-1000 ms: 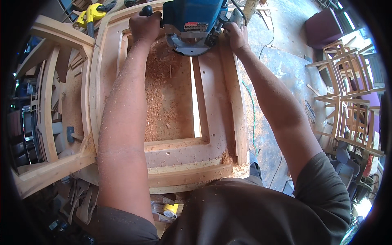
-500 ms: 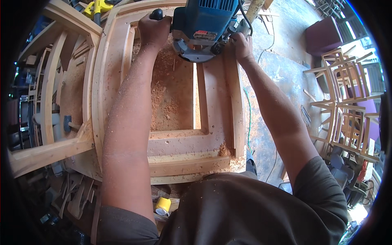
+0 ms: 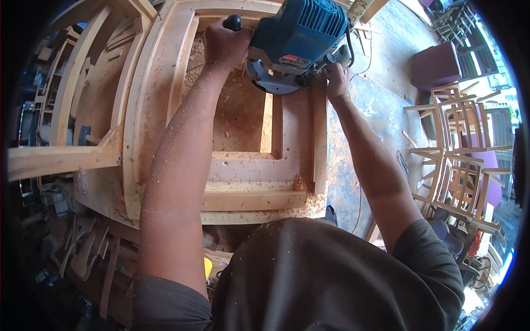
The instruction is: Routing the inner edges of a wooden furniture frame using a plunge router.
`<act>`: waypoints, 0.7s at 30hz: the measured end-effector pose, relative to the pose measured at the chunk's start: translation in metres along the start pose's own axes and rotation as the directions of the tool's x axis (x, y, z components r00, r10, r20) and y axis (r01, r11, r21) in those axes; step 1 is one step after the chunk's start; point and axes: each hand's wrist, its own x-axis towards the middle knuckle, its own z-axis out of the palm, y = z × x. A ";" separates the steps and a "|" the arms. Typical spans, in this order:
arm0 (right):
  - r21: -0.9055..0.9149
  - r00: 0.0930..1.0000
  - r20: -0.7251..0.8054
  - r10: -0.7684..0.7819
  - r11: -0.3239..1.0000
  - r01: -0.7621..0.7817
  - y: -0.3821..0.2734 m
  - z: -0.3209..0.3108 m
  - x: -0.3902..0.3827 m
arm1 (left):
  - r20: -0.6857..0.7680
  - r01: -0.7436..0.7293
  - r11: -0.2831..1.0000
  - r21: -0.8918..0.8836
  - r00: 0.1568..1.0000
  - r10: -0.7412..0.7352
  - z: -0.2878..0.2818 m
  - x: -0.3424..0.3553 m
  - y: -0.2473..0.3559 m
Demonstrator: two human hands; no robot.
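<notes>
A blue router with a grey base rests at the far right part of a wooden frame on the bench. My left hand is wrapped round the router's black knob handle. At the machine's other side my right hand is closed on its right handle, which is mostly hidden by the fingers. Inside the frame, a rectangular opening shows a dusty board with wood shavings. Sawdust clings to my left forearm.
To the left lies another wooden frame with a mallet beside it. Chair frames are stacked at the right, near a purple box-shaped piece. A cable trails over the floor. Wood offcuts lie at lower left.
The router and both my hands have shifted to the right in view, and the router now sits turned a little. The whole view has also shifted, with the bench higher up.
</notes>
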 end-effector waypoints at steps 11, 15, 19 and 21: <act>0.342 0.949 0.097 0.299 0.886 -0.313 -0.002 -0.018 -0.050 | 0.012 -0.027 0.997 -0.068 1.000 0.028 -0.023 -0.052 0.018; 0.412 0.913 0.119 0.391 0.817 -0.404 -0.019 -0.021 -0.059 | 0.006 -0.031 0.995 -0.090 0.999 0.032 -0.030 -0.063 0.013; 0.390 0.916 0.112 0.386 0.830 -0.397 -0.020 -0.028 -0.067 | 0.010 -0.021 0.996 -0.092 1.000 0.022 -0.034 -0.073 0.020; 0.386 0.917 0.114 0.383 0.833 -0.396 -0.022 -0.030 -0.070 | 0.008 -0.016 0.996 -0.089 1.000 0.017 -0.037 -0.079 0.022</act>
